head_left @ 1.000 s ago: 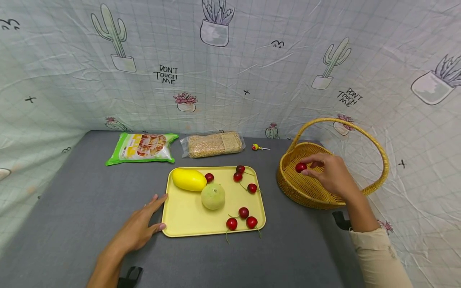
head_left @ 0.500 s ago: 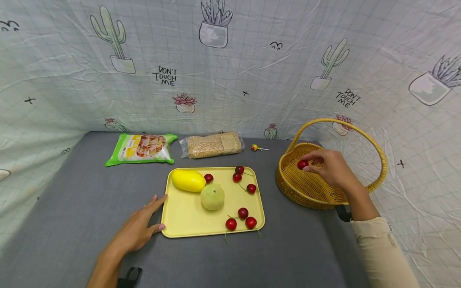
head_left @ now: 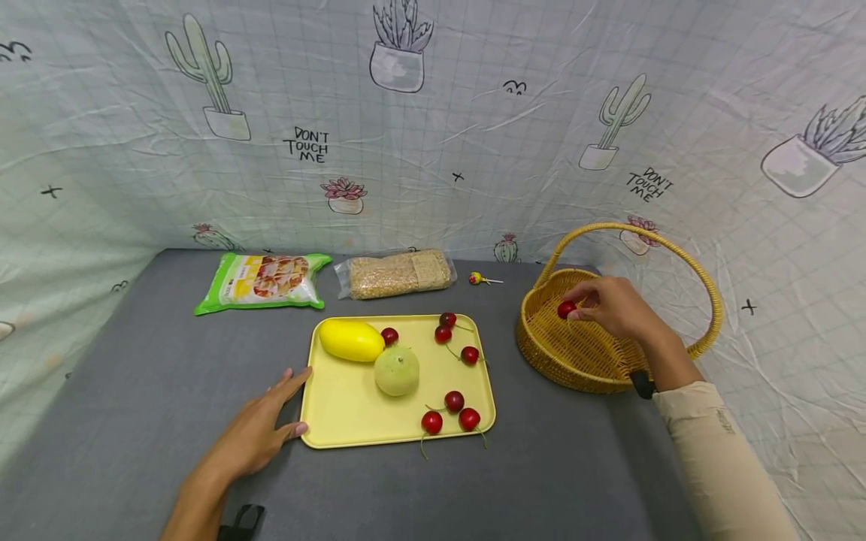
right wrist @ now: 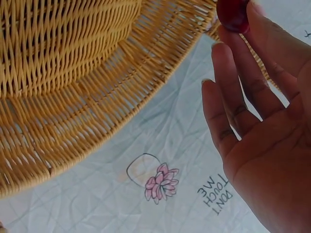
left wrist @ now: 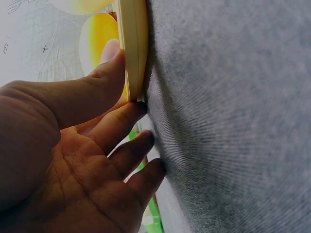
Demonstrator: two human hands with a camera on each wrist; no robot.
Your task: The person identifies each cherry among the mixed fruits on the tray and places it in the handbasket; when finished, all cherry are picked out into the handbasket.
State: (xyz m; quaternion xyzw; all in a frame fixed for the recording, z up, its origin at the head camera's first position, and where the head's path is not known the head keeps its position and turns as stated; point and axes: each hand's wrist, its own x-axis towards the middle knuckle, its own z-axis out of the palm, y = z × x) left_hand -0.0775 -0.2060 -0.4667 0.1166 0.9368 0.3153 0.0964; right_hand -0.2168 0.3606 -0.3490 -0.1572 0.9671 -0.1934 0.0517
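Observation:
In the head view my right hand (head_left: 612, 306) pinches a dark red cherry (head_left: 566, 309) between thumb and fingertips, over the woven basket (head_left: 541, 361). The right wrist view has the same cherry (right wrist: 233, 14) at the top, with the other fingers spread beside it. My left hand (head_left: 253, 428) rests at the left side of the yellow tray (head_left: 345, 421), thumb and forefinger touching its edge. On the tray lie a yellow oblong fruit (head_left: 352, 340), a round pale green fruit (head_left: 397, 371) and several cherries, among them one cherry (head_left: 431, 422) at the front rim.
Behind the tray lie a green-edged food packet (head_left: 271, 279), a clear bag of grains (head_left: 399, 273) and a small lollipop (head_left: 482, 278). The basket's tall handle (head_left: 710, 293) arches over its right side. A printed cloth (head_left: 433, 150) hangs behind the grey table (head_left: 169, 361).
My right hand has shifted slightly to the right over the basket, the cherry still pinched. The left hand keeps its place at the tray. The head view has tilted a little.

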